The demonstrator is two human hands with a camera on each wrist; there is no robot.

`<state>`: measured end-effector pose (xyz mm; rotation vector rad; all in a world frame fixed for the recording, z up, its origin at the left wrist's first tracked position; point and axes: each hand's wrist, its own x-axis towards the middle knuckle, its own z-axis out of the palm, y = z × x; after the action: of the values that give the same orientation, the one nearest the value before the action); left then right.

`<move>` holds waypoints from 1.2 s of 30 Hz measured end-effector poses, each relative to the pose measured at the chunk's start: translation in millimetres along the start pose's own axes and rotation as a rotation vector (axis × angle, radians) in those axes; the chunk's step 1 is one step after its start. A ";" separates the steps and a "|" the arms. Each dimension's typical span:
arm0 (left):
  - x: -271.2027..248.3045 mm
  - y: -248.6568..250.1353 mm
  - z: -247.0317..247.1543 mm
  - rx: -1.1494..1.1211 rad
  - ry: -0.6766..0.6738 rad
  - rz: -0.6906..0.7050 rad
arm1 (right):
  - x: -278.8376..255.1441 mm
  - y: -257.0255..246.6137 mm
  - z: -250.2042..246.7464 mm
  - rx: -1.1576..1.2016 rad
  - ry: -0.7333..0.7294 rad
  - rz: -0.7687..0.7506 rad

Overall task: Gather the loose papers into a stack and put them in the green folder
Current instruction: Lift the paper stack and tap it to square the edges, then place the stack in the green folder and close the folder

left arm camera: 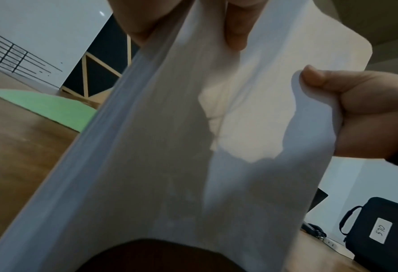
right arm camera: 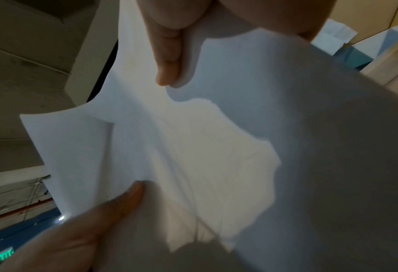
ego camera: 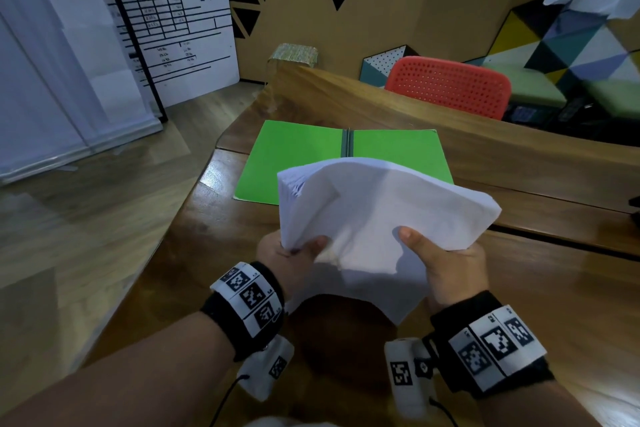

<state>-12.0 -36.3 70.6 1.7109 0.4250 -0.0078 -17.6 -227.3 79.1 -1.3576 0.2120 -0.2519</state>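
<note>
A thick stack of white papers is held up off the wooden table, bowed upward in the middle. My left hand grips its near left edge, thumb on top. My right hand grips the near right edge, thumb on top, fingers underneath. The green folder lies open and flat on the table just beyond the stack; its near right part is hidden by the papers. In the left wrist view the stack fills the frame, with a strip of folder at left. The papers fill the right wrist view.
A red perforated chair stands behind the table's raised far ledge. A whiteboard leans at the left over wooden floor. A black case sits on the table to my right. The table's left edge runs diagonally near my left arm.
</note>
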 end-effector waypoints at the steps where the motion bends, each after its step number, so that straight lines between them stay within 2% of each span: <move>1: 3.0 2.4 0.0 0.010 -0.002 -0.017 | 3.4 2.2 -3.0 0.009 -0.015 -0.005; 5: 24.9 19.2 1.0 0.011 -0.030 -0.017 | 19.6 9.2 -14.5 0.056 -0.100 0.029; 9: 59.5 42.0 -2.8 -0.031 -0.146 0.043 | 31.0 13.7 -19.8 0.019 -0.244 0.070; 11: 77.8 50.8 1.6 -0.086 -0.187 0.071 | 39.6 20.3 -17.4 -0.048 -0.223 0.081; 15: 116.5 60.4 17.0 -0.108 -0.255 -0.023 | 68.3 33.5 -8.4 -0.138 -0.144 0.048; 20: 186.6 53.5 22.0 0.120 -0.283 -0.077 | 112.2 37.0 -3.1 -0.265 -0.050 0.032; 21: 201.8 50.9 17.3 0.240 -0.255 -0.088 | 121.7 36.3 -3.7 -0.277 -0.032 0.030; 24: 246.2 35.5 -5.2 0.873 -0.145 -0.158 | 147.8 36.2 -5.1 -0.326 0.000 0.022; 26: 270.8 21.0 -16.7 1.113 -0.094 -0.225 | 164.3 39.8 -4.3 -0.335 -0.001 0.020; 28: 291.7 8.2 -17.0 1.257 -0.107 -0.263 | 179.9 45.8 -3.3 -0.327 0.004 0.034; 30: 301.6 1.0 -7.8 1.386 -0.175 -0.350 | 193.9 54.0 -3.8 -0.322 0.006 0.044; 33: 297.7 8.6 4.4 1.497 -0.191 -0.438 | 209.4 67.7 -6.0 -0.336 0.009 0.071; 36: 305.4 7.8 6.9 1.494 -0.189 -0.399 | 215.5 78.7 -6.7 -0.325 0.022 0.112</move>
<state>276.1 39.9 2.9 2.9847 0.6774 -0.9854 190.4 -283.0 -0.4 -1.6586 0.3574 -0.1416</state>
